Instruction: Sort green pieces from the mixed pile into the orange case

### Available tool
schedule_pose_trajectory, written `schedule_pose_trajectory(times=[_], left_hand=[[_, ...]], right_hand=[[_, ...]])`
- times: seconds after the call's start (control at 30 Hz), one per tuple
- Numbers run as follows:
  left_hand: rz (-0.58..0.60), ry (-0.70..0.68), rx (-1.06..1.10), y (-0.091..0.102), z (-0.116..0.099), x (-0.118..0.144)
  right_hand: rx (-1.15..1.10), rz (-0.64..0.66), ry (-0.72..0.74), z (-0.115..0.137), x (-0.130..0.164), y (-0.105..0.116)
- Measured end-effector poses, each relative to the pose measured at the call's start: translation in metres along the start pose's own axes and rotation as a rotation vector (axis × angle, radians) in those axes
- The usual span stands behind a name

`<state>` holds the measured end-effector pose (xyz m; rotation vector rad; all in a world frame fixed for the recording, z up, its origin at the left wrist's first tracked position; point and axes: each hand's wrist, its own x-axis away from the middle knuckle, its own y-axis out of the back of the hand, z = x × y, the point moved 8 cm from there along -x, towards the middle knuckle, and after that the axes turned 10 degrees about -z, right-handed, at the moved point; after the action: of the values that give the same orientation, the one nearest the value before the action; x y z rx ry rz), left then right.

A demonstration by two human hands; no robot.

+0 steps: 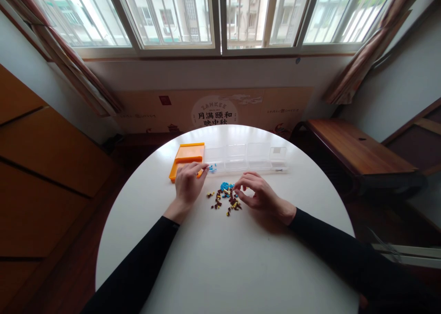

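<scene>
A small pile of tiny building bricks lies on the white table, with blue bricks (225, 186) at the back and brown bricks (231, 201) mixed with yellow ones in front. My left hand (189, 185) reaches over the orange case (190, 151), its fingers pinched together beside the nearest clear compartment. A few blue bricks (212, 168) show there. At the pile's right edge is my right hand (259, 193), thumb and index finger curled close together over the bricks. Whatever either pinch holds is too small to make out.
A row of clear plastic boxes (236, 164) with raised lids stretches right from the orange case. The round white table (223, 259) stands before a window. A brown wooden bench (358, 148) is at the right, and a wooden cabinet (44, 153) at the left.
</scene>
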<state>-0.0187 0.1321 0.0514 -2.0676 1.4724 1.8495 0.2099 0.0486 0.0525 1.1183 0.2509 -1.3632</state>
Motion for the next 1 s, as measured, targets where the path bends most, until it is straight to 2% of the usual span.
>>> schedule_pose_trajectory(times=[0.1,0.3,0.53,0.67,1.0], left_hand=[[0.032,-0.010,0.049,0.003,-0.006,0.004],[0.279,-0.077,0.324,-0.003,-0.036,0.018],[0.411,-0.151,0.464,-0.001,-0.061,0.026],[0.433,-0.188,0.406,-0.002,-0.065,0.030],[0.434,-0.170,0.339,-0.004,-0.061,0.032]], right_hand=[[0.006,0.000,-0.015,-0.002,0.000,0.000],[0.031,-0.011,-0.030,-0.007,0.000,0.003],[0.024,-0.007,-0.039,-0.012,0.004,0.004],[0.020,-0.004,-0.039,-0.014,0.006,0.002],[0.019,-0.005,-0.028,-0.010,0.003,0.004]])
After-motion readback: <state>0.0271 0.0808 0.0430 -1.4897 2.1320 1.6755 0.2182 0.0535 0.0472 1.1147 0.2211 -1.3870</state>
